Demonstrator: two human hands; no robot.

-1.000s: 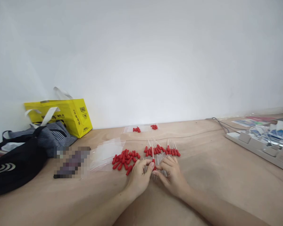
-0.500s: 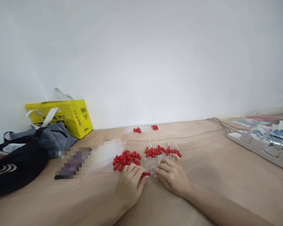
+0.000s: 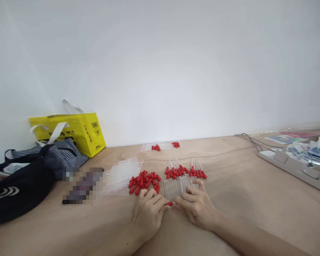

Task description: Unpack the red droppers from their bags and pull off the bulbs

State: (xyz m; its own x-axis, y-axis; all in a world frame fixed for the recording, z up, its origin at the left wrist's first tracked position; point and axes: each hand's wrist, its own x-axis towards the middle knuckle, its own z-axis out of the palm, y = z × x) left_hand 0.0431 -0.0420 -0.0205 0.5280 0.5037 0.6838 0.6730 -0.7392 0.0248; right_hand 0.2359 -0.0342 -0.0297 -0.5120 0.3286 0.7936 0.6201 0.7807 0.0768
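Observation:
My left hand [image 3: 150, 212] is closed in a pinch on a red rubber bulb [image 3: 170, 203]. Opposite it, my right hand [image 3: 198, 204] pinches a clear dropper tube, mostly hidden by the fingers, whose end meets the bulb's mouth. I cannot tell how deep the tube sits in it. Under and behind my fingers lies a row of clear tubes [image 3: 172, 188]. A heap of loose red bulbs [image 3: 144, 179] rests just beyond my left hand. Behind the tubes are two fanned groups of droppers with red bulbs on, a left group [image 3: 176, 172] and a right group [image 3: 197, 172].
Clear plastic bags [image 3: 125, 172] lie left of the bulb heap. Farther back, a bag of red bulbs and tubes [image 3: 165, 146] is near the wall. A yellow bag [image 3: 89, 133], striped bag [image 3: 61, 156] and black cap [image 3: 24, 192] occupy the left; a power strip [image 3: 285, 163] is at right.
Both hands have come slightly nearer to me, bringing the bulb and tube down to the front end of the tube row. Less of the red bulb shows between my fingers.

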